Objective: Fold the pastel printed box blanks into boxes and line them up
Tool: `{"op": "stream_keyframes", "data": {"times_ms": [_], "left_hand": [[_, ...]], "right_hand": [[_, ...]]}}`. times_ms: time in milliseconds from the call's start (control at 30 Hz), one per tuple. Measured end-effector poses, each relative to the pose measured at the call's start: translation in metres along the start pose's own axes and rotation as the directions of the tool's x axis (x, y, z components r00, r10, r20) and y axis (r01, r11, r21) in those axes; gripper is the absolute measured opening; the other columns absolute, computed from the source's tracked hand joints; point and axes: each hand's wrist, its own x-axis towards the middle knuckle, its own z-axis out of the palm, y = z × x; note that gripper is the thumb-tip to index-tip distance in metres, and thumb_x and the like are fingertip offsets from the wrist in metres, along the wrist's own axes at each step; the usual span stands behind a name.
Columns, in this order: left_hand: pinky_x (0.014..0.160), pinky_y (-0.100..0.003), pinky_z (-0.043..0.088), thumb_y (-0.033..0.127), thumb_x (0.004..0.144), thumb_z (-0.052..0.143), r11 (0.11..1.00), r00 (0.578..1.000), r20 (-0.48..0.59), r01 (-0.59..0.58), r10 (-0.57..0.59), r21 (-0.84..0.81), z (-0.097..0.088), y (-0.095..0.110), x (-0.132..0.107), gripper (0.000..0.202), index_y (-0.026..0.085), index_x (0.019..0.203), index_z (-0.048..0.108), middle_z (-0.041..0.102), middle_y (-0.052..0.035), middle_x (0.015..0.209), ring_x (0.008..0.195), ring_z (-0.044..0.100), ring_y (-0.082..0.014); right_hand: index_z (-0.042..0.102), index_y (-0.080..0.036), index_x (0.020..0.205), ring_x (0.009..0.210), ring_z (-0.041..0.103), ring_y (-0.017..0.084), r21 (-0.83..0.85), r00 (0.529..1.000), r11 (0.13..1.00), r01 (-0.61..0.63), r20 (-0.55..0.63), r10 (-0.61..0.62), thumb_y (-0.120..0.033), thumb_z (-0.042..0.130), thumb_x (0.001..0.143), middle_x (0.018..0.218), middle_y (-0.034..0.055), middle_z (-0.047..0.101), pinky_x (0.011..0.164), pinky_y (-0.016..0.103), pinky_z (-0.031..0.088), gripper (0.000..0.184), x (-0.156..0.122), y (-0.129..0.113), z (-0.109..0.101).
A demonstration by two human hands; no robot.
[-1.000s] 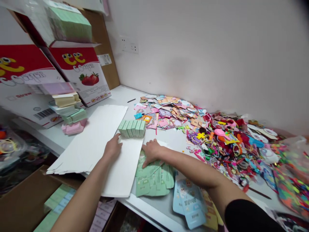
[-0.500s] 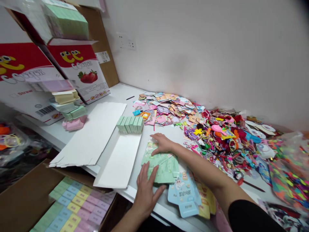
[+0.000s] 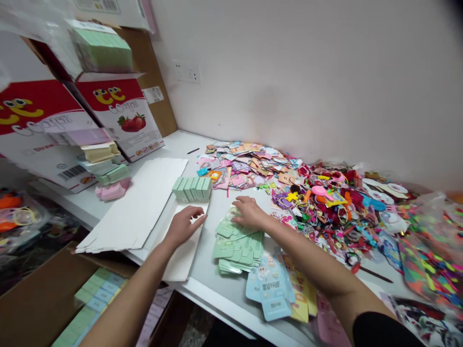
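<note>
My left hand (image 3: 184, 225) hangs over the white open tray (image 3: 177, 270), fingers curved and thumb apart, with nothing visible in it. Just beyond it, a row of small green boxes (image 3: 191, 189) stands at the tray's far end. My right hand (image 3: 249, 212) lies at the far edge of a fanned pile of flat green box blanks (image 3: 238, 248), its fingers spread and touching the blanks. Blue box blanks (image 3: 271, 286) lie nearer the table's front edge, overlapping yellow box blanks (image 3: 299, 294). A pink blank (image 3: 331, 318) is partly hidden by my right forearm.
A stack of white card sheets (image 3: 137, 205) lies left of the tray. Paper cards (image 3: 249, 161) and colourful trinkets (image 3: 325, 207) are heaped along the wall. Large red-and-white cartons (image 3: 117, 113) stand back left. Below the table edge, a cardboard box (image 3: 36, 303) holds small coloured boxes.
My left hand has moved from the near side of the green blanks up and left over the tray. The green blanks now lie fanned out. My right hand has shifted only slightly.
</note>
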Motion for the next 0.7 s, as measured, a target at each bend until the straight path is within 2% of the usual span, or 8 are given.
{"op": "stream_keyframes", "data": {"times_ms": [33, 100, 200, 300, 367, 467, 567, 700], "left_hand": [[0.076, -0.032, 0.049, 0.051, 0.082, 0.047, 1.0, 0.998, 0.061, -0.01, 0.009, 0.007, 0.0, -0.012, 0.017, 0.036, 0.02, 0.091, 0.064, 0.067, -0.0079, 0.096, 0.09, 0.061, -0.0219], [0.081, -0.036, 0.048, 0.05, 0.079, 0.049, 1.0, 0.997, 0.083, -0.005, 0.003, 0.019, 0.003, -0.027, 0.044, 0.043, 0.017, 0.101, 0.063, 0.065, -0.0128, 0.109, 0.1, 0.059, -0.0265], [0.085, -0.043, 0.047, 0.05, 0.08, 0.045, 0.999, 0.998, 0.061, 0.023, -0.024, 0.028, 0.012, -0.021, 0.054, 0.052, 0.012, 0.113, 0.058, 0.063, -0.017, 0.111, 0.1, 0.058, -0.0294], [0.09, -0.041, 0.046, 0.054, 0.083, 0.044, 1.0, 1.0, 0.009, -0.02, 0.02, -0.009, 0.02, 0.018, 0.022, 0.052, 0.016, 0.117, 0.055, 0.061, -0.0131, 0.113, 0.103, 0.057, -0.0261], [0.099, -0.043, 0.039, 0.059, 0.078, 0.052, 0.987, 0.988, -0.008, -0.157, 0.157, -0.019, 0.027, 0.049, -0.013, 0.063, 0.019, 0.127, 0.049, 0.052, -0.0138, 0.128, 0.119, 0.047, -0.0281], [0.105, -0.058, 0.024, 0.069, 0.065, 0.06, 0.927, 0.922, 0.138, -0.371, 0.361, 0.056, 0.046, 0.079, -0.054, 0.088, 0.027, 0.139, 0.039, 0.024, -0.0153, 0.151, 0.137, 0.02, -0.0404], [0.099, -0.069, 0.019, 0.071, 0.068, 0.055, 0.878, 0.861, 0.323, -0.456, 0.394, 0.144, 0.067, 0.078, -0.064, 0.081, 0.035, 0.139, 0.037, 0.023, -0.0133, 0.152, 0.136, 0.017, -0.045], [0.101, -0.061, 0.025, 0.063, 0.081, 0.045, 0.821, 0.805, 0.4, -0.54, 0.438, 0.188, 0.077, 0.051, -0.053, 0.062, 0.039, 0.138, 0.038, 0.035, -0.0085, 0.148, 0.135, 0.027, -0.0376]], "right_hand": [[0.055, -0.012, 0.124, 0.122, 0.042, 0.031, 0.014, 0.999, 0.999, 0.036, -0.012, -0.036, -0.039, 0.069, 0.077, 0.133, 0.0182, 0.047, 0.1, 0.045, 0.033, 0.056, -0.005, -0.005, -0.003], [0.056, -0.013, 0.123, 0.12, 0.044, 0.03, 0.045, 0.995, 0.995, 0.089, -0.055, -0.086, -0.038, 0.069, 0.077, 0.131, 0.0177, 0.049, 0.098, 0.045, 0.035, 0.054, -0.019, -0.008, -0.011], [0.059, -0.012, 0.117, 0.116, 0.048, 0.027, 0.1, 0.981, 0.992, 0.071, -0.187, -0.051, -0.033, 0.067, 0.079, 0.124, 0.0167, 0.054, 0.097, 0.041, 0.038, 0.045, -0.051, 0.002, -0.028], [0.061, -0.012, 0.112, 0.102, 0.057, 0.022, 0.198, 0.955, 0.977, -0.075, -0.267, 0.128, -0.033, 0.062, 0.082, 0.109, 0.0134, 0.063, 0.09, 0.036, 0.044, 0.036, -0.096, 0.016, -0.041], [0.061, -0.012, 0.112, 0.099, 0.058, 0.023, 0.223, 0.94, 0.957, -0.183, -0.244, 0.237, -0.035, 0.061, 0.083, 0.107, 0.0131, 0.064, 0.088, 0.037, 0.045, 0.037, -0.129, 0.017, -0.042], [0.056, -0.012, 0.121, 0.114, 0.051, 0.028, 0.167, 0.971, 0.969, -0.183, -0.124, 0.205, -0.045, 0.069, 0.074, 0.123, 0.0177, 0.055, 0.096, 0.041, 0.041, 0.059, -0.17, 0.001, -0.031], [0.044, -0.012, 0.135, 0.131, 0.034, 0.036, 0.088, 0.997, 0.995, -0.055, 0.061, 0.049, -0.054, 0.076, 0.061, 0.142, 0.0211, 0.038, 0.106, 0.048, 0.03, 0.091, -0.194, -0.019, -0.008], [0.035, -0.005, 0.14, 0.136, 0.023, 0.038, -0.04, 0.984, 0.996, -0.083, 0.153, 0.088, -0.049, 0.073, 0.068, 0.146, 0.0245, 0.03, 0.109, 0.05, 0.023, 0.093, -0.207, -0.03, 0.015]]}}
